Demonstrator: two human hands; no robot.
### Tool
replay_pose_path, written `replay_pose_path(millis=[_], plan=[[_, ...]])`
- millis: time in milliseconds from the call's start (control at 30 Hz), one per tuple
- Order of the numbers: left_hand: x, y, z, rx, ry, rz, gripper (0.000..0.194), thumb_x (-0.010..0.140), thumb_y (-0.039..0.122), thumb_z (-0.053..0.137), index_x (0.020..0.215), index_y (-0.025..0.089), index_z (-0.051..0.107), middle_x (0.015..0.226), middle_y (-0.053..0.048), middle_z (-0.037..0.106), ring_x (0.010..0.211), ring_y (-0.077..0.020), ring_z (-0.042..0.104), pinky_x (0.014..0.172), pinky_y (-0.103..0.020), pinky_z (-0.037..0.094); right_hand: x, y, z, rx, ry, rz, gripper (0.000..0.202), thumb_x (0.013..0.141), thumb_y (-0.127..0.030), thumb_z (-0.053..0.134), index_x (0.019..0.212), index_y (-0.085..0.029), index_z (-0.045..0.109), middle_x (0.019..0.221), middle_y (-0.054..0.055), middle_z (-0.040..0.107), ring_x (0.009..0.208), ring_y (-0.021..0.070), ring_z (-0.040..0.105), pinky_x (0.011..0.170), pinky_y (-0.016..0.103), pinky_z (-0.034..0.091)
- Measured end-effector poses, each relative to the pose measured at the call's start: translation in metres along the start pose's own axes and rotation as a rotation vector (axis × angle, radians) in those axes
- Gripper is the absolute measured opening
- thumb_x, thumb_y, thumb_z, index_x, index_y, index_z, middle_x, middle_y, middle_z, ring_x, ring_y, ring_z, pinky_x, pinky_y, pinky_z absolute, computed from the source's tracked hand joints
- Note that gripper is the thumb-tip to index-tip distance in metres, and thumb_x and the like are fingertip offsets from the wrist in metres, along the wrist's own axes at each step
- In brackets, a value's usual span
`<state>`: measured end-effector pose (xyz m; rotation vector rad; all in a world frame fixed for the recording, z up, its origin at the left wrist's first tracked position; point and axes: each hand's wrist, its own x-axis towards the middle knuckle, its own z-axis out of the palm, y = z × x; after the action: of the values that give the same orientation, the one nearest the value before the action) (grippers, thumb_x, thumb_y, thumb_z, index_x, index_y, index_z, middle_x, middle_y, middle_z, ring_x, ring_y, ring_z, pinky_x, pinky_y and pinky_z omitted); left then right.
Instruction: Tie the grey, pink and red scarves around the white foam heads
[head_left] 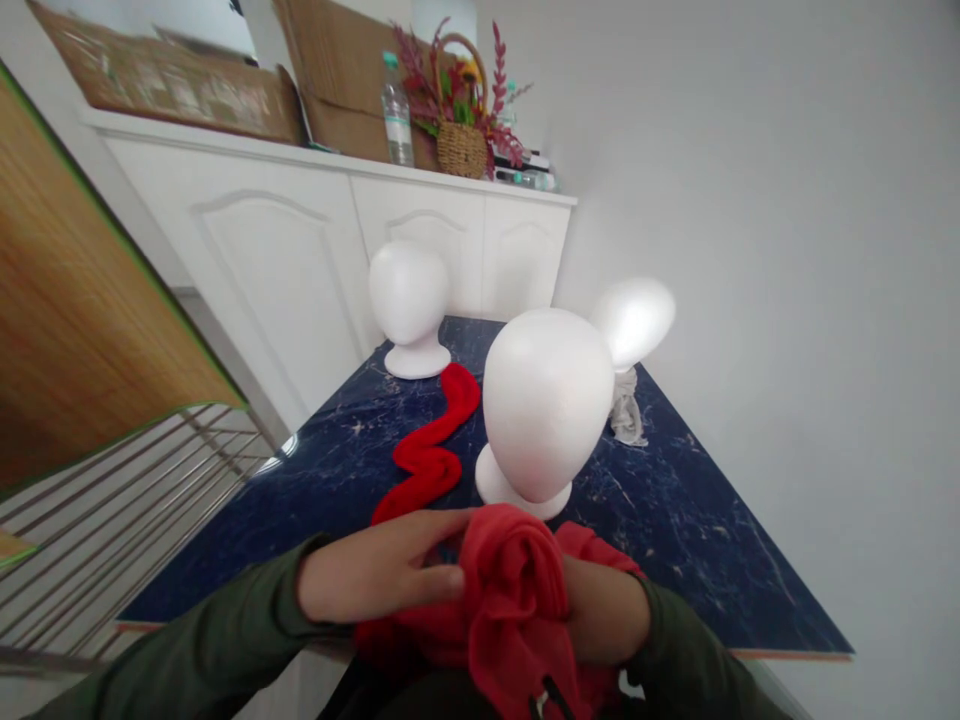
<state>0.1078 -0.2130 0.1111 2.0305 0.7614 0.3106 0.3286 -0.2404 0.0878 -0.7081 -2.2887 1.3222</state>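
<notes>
A red scarf point(514, 575), bunched and coiled, is at the table's near edge with part of it hanging over my lap. My left hand point(386, 565) grips the coil's left side, its thumb in front and its fingertips partly hidden by the fabric. On the other side, my right hand point(604, 610) is wrapped in the same scarf, with its fingers covered by the folds. A twisted red length of fabric point(427, 455) winds away across the table; whether it joins the bunch cannot be seen. Just beyond the coil stands a white mannequin head point(547, 400).
Another white mannequin head point(409, 295) stands at the far left of the dark blue marbled table point(690, 520). A third head point(634, 315), at the back right, has grey fabric point(627, 410) around its neck. A wire rack point(135, 530) borders the left; white cabinets point(277, 240) stand behind.
</notes>
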Motion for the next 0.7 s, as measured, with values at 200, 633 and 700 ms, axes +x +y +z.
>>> replay_pose_path(millis=[200,633,700], plan=[[0.005,0.009,0.0,-0.174,0.057,0.05,0.034,0.076,0.027,0.053,0.109,0.02,0.058,0.108,-0.002,0.061,0.098,-0.0194,0.056,0.09,-0.031,0.041,0.007,-0.003,-0.003,-0.077,0.039,0.005,0.035,0.078,-0.02,0.051,0.113,-0.018,0.056,0.111,0.004,0.059,0.097,0.0179,0.056,0.094,0.031,0.038],[0.015,-0.01,0.001,-0.969,0.12,0.093,0.046,0.055,0.022,0.055,0.1,0.017,0.064,0.101,-0.005,0.065,0.105,-0.0322,0.053,0.092,-0.043,0.04,0.003,0.011,-0.015,0.569,0.525,-0.069,0.032,0.068,-0.032,0.063,0.096,-0.018,0.061,0.087,0.004,0.063,0.081,0.0165,0.057,0.075,0.028,0.044],[0.016,-0.008,-0.004,-0.961,0.001,0.045,0.051,0.058,0.033,0.057,0.106,0.015,0.061,0.102,-0.007,0.065,0.106,-0.0328,0.052,0.093,-0.044,0.04,-0.004,0.007,-0.02,0.601,0.555,-0.092,0.025,0.068,-0.035,0.063,0.084,-0.016,0.061,0.065,0.001,0.059,0.057,0.011,0.052,0.056,0.022,0.042]])
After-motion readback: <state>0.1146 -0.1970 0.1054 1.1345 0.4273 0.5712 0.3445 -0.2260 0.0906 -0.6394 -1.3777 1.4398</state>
